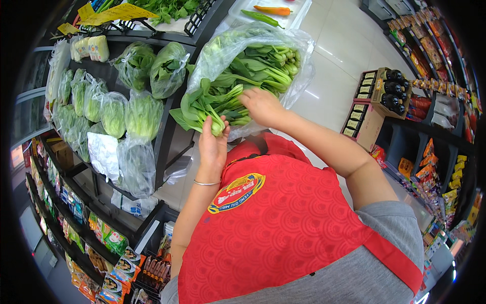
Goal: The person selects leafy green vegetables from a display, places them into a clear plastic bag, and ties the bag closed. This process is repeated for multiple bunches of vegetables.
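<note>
A large clear plastic bag (303,81) lies spread wide in front of me, full of leafy bok choy (279,74). My left hand (214,140), with a bangle at the wrist, holds a head of bok choy (207,119) by its pale base, leaves pointing up and left. Over the near edge of the pile, my right hand (262,106) has its fingers bent against the green stalks; its fingertips are partly hidden, so whether it grips one cannot be told.
A dark display shelf (167,125) on the left bears bagged greens (144,116). Beyond the bag, a white tray (237,9) carries a green pepper (262,18) and an orange one. Boxes of dark bottles (393,91) stand at right, near snack shelves.
</note>
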### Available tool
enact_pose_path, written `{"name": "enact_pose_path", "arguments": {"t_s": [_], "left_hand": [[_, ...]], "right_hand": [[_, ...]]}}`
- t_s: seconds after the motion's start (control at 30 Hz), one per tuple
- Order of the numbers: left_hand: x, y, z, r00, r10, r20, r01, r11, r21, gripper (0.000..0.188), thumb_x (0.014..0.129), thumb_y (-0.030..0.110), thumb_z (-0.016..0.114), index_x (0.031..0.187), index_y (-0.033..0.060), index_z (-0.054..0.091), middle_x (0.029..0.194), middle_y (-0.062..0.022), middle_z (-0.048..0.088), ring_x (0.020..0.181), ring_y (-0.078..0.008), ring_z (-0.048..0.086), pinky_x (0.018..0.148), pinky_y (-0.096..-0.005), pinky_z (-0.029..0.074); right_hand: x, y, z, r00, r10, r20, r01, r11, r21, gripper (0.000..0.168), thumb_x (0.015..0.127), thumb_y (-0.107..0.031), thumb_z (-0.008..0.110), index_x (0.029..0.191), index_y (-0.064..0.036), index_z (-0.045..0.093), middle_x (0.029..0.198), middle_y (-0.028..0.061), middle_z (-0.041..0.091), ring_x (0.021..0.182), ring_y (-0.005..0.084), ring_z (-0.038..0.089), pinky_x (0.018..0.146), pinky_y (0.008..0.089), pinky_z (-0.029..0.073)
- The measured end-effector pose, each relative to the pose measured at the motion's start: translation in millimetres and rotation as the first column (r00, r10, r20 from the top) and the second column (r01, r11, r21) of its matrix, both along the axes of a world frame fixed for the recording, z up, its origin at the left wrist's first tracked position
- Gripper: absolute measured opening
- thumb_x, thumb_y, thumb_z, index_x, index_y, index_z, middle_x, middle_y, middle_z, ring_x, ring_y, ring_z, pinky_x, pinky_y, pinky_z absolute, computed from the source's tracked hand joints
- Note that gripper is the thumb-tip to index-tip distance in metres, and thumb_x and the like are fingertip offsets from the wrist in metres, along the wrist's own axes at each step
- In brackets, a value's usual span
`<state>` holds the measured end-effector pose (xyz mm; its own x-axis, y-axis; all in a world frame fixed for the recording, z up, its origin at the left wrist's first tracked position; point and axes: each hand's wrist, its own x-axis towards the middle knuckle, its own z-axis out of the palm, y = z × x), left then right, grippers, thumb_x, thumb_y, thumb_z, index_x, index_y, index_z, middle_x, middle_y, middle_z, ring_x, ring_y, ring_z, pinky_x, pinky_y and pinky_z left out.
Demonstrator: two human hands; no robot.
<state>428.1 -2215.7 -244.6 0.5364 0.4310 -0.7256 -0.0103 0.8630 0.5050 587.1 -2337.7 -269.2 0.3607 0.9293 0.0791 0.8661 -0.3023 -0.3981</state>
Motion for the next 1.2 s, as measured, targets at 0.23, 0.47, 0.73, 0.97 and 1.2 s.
{"name": "enact_pose_path", "arguments": {"t_s": [0.23,0.47,0.73,0.97,1.2], "left_hand": [[1,-3,5,0.999,0.040,0.021,-0.039,0.998,-0.048,0.030,0.093,0.028,0.060,0.111,0.0049,0.052,0.100,-0.0125,0.065,0.087,-0.0199,0.062,0.077,-0.0311,0.051],[-4,6,1,0.997,0.068,0.034,-0.065,0.995,-0.079,0.031,0.094,0.031,0.057,0.111,0.0054,0.054,0.103,-0.0122,0.064,0.090,-0.0211,0.060,0.082,-0.0327,0.050],[-10,10,3,0.991,0.116,0.073,-0.111,0.991,-0.075,0.030,0.095,0.031,0.055,0.111,0.0059,0.054,0.103,-0.0117,0.064,0.090,-0.0211,0.060,0.081,-0.0328,0.049],[-1,-5,3,0.999,0.007,0.049,-0.007,1.000,-0.012,0.032,0.093,0.026,0.062,0.115,0.0048,0.053,0.107,-0.0104,0.063,0.094,-0.0204,0.061,0.082,-0.0319,0.051],[20,-28,6,0.947,-0.291,0.134,0.275,0.954,0.121,0.041,0.093,0.030,0.062,0.126,0.0096,0.050,0.122,-0.0045,0.057,0.109,-0.0183,0.055,0.094,-0.0386,0.043]], "right_hand": [[10,38,-41,0.982,0.079,0.172,-0.050,0.985,-0.165,0.021,0.080,-0.014,0.057,0.099,-0.008,0.061,0.099,0.0079,0.055,0.099,0.0244,0.053,0.081,0.0358,0.043],[10,38,-41,0.971,0.124,0.204,-0.076,0.971,-0.226,0.021,0.079,-0.016,0.057,0.100,-0.009,0.058,0.094,0.0086,0.055,0.092,0.0254,0.055,0.077,0.0348,0.043],[22,6,27,0.982,-0.067,-0.176,0.020,0.966,-0.258,0.041,0.072,-0.022,0.068,0.104,0.000,0.054,0.101,0.0182,0.063,0.096,0.0328,0.062,0.080,0.0424,0.050],[37,-37,67,0.080,-0.314,-0.946,0.306,0.911,-0.276,0.047,0.086,-0.035,0.064,0.117,0.000,0.054,0.103,0.0135,0.066,0.092,0.0208,0.065,0.078,0.0325,0.051],[-31,-23,67,0.285,-0.308,-0.908,0.588,0.804,-0.088,0.063,0.092,-0.031,0.061,0.134,0.009,0.036,0.116,0.0205,0.060,0.101,0.0274,0.062,0.086,0.0348,0.048]]}}
